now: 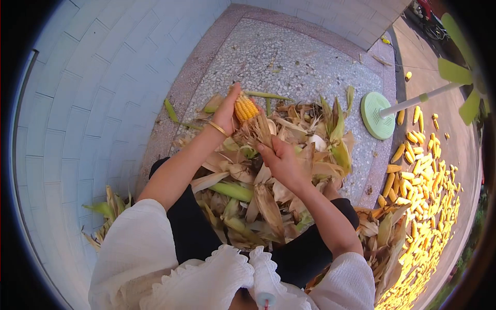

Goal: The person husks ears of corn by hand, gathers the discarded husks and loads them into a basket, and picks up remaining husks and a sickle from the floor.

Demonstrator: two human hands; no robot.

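A yellow corn cob [245, 109] is gripped in my left hand [226, 112], its kernels bare at the near end. Dry brown husk [262, 130] hangs from the cob's lower end, and my right hand [283, 162] is closed around it. A gold bangle circles my left wrist. Below both hands, between my knees, lies a heap of loose husks [268, 204], mostly dry and tan with some green leaves. A long green-husked ear or leaf bundle [231, 191] rests on that heap.
To the right, many yellow cobs [426, 181] are spread over sunlit ground. A standing fan with a round green base [376, 115] is between them and the husks. A pale tiled wall [82, 119] rises at left. More husks [385, 227] lie by my right knee.
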